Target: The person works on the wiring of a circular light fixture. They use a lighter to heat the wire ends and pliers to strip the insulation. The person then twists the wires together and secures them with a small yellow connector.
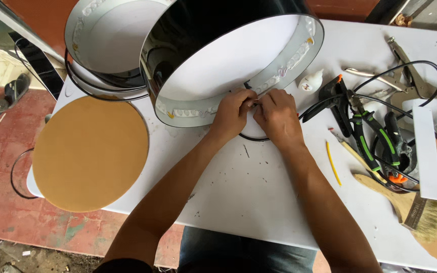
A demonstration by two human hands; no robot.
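A large round black drum (193,30) with a white inside lies tilted on the white table (259,202). A strip of small light modules (284,68) runs along its inner wall. My left hand (232,112) and my right hand (277,115) meet at the drum's lower rim, fingertips pinched together on a thin wire (253,102) there. A black cable (253,137) curves on the table under my hands.
A second round drum (104,43) stands behind at the left. A tan round disc (89,151) lies on the table's left. At the right lie pliers with green handles (367,139), locking pliers (413,76), a paintbrush (410,205), a yellow stick (333,163), a white strip (427,151), a small glue bottle (310,81).
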